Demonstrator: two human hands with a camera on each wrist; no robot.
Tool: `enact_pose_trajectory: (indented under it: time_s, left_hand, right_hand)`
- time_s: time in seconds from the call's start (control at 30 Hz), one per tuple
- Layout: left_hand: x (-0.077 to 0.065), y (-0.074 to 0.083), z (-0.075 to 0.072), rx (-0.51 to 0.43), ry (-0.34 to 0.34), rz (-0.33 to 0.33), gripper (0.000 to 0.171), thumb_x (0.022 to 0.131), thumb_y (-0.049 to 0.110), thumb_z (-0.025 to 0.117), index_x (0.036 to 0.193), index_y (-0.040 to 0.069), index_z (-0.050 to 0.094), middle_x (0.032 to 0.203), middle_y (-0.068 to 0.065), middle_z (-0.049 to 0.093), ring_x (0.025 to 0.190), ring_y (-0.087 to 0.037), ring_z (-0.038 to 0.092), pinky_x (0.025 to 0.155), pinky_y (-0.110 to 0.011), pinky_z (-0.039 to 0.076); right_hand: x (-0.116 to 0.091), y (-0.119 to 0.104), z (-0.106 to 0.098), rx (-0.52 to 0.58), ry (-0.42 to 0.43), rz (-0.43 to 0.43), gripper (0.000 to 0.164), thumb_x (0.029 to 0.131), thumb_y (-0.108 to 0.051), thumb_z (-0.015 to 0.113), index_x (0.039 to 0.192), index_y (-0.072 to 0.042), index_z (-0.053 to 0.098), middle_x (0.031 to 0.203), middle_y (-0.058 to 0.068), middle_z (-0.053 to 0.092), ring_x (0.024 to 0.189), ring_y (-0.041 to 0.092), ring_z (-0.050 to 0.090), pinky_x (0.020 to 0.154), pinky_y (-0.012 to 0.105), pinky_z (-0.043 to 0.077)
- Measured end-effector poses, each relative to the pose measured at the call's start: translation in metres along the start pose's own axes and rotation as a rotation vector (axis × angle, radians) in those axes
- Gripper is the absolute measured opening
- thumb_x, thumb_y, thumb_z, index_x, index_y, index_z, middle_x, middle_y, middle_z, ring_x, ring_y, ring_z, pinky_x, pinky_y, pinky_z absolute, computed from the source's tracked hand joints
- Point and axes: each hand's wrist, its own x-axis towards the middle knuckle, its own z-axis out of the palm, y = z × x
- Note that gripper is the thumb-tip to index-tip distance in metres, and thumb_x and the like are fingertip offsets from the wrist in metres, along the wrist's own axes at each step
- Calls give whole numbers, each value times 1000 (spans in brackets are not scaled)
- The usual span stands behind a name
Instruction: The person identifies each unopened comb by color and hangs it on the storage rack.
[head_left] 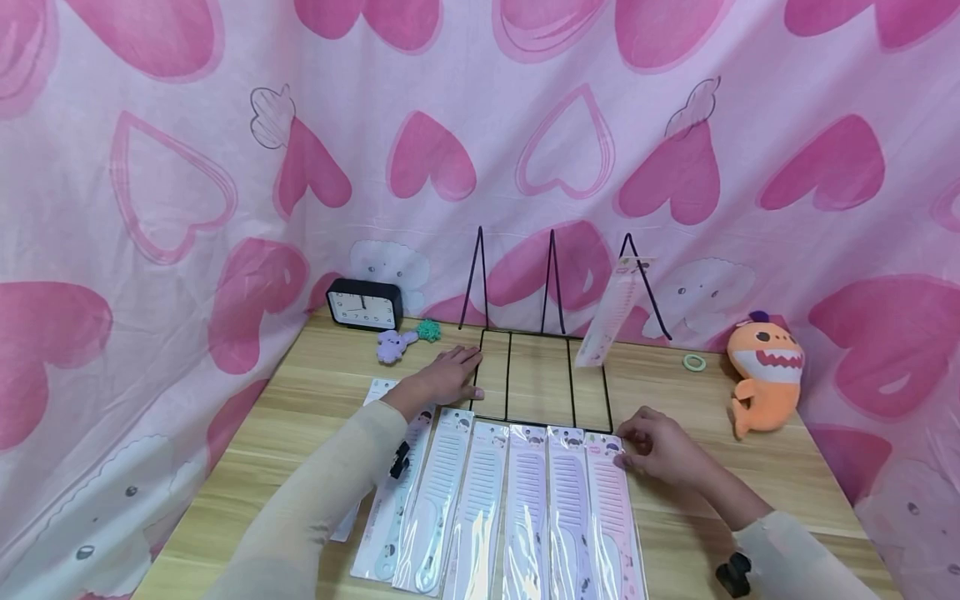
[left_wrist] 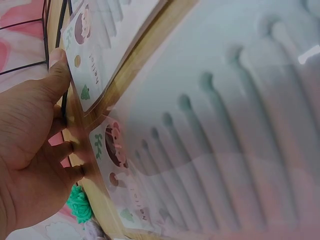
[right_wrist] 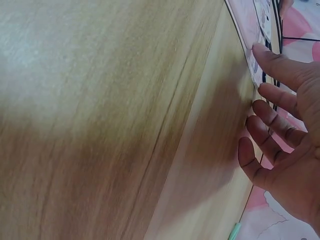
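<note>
Several packaged combs lie fanned in a row, among them a pink comb (head_left: 606, 492) at the right end, purple combs (head_left: 527, 500) in the middle and pale blue combs (head_left: 438, 492) on the left. Behind them stands a black wire rack (head_left: 507, 375), with one pink packaged comb (head_left: 615, 312) hanging at its right prong. My left hand (head_left: 447, 379) rests by the rack's left side, fingers extended, its thumb (left_wrist: 59, 62) near a package's top. Beside the pink comb's top right corner is my right hand (head_left: 656, 446), fingers loosely bent, thumb (right_wrist: 270, 60) at the package edge.
A black clock (head_left: 365, 304), a purple toy (head_left: 393, 346) and a green spiky ball (head_left: 429, 330) stand at the back left. On the right are a pale green ring (head_left: 694, 362) and an orange shark plush (head_left: 765, 379). A heart-patterned curtain (head_left: 431, 158) hangs behind the wooden table (head_left: 705, 533).
</note>
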Motion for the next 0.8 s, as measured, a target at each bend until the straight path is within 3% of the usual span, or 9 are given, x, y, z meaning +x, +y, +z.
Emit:
enact_pose_trajectory:
  time_s: [0.2, 0.4, 0.8]
  left_hand:
    - [3, -3, 3, -32, 8, -1, 89, 112, 57, 57, 176, 4, 24, 186, -15, 17, 173, -44, 12, 141, -63, 15]
    - [-2, 5, -3, -2, -13, -17, 86, 113, 51, 59, 176, 5, 24, 187, -14, 16, 174, -42, 11, 142, -60, 15]
    - [-3, 6, -2, 22, -4, -20, 86, 113, 54, 57, 176, 7, 23, 187, -13, 16, 174, -41, 11, 142, -60, 15]
  right_hand:
    - [2, -1, 1, -14, -14, 45, 31, 90, -18, 94, 115, -16, 74, 105, 0, 64, 92, 17, 57, 73, 22, 50]
    - [3, -1, 2, 58, -29, 79, 30, 91, -10, 91, 112, -15, 70, 97, 0, 66, 89, 18, 59, 72, 22, 51]
    - [-3, -3, 6, 178, 42, 36, 37, 91, 10, 80, 118, -9, 65, 96, 2, 66, 85, 12, 59, 67, 21, 53]
